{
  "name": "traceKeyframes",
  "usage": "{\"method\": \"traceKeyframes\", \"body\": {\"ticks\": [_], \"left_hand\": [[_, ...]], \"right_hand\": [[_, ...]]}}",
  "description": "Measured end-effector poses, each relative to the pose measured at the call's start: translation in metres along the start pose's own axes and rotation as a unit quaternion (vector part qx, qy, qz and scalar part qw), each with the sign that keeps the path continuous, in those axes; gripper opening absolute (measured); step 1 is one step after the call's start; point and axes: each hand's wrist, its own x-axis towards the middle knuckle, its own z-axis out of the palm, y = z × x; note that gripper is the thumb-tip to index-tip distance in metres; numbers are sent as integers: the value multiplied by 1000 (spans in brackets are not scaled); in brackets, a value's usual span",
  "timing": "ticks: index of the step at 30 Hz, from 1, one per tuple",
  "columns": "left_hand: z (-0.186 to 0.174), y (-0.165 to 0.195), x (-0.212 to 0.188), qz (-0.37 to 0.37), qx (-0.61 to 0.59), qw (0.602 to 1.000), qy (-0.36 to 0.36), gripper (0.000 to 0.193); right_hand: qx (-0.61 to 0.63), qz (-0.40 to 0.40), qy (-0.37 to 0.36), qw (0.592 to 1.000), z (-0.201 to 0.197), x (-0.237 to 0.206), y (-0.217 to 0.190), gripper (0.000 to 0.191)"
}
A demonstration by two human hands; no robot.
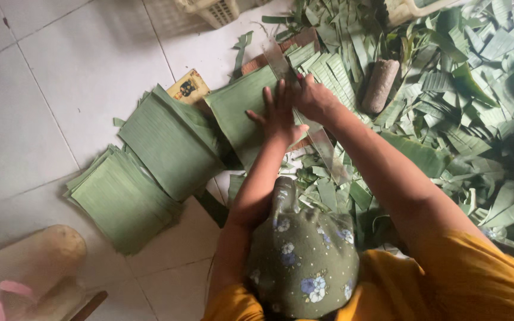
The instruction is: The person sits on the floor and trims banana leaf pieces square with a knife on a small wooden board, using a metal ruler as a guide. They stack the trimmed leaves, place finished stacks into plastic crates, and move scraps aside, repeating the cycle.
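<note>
We see the left hand [278,113] spread flat, fingers open, pressing on a stack of cut green leaves [242,110] on the tiled floor [60,89]. The right hand [313,98] rests closed on a clear ruler [322,145] (laid along the stack's edge) — two more leaf stacks [150,172] lie left, leaf scraps [459,107] right.
</note>
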Motion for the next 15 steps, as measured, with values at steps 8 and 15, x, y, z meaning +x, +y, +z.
{"method": "traceKeyframes", "body": {"ticks": [8,15], "left_hand": [[-8,0,0,9,-109,994,20,133],[-9,0,8,6,-100,995,8,135]], "right_hand": [[20,66,-18,997,48,-187,76,31],[-52,37,71,995,26,-186,94,29]]}}
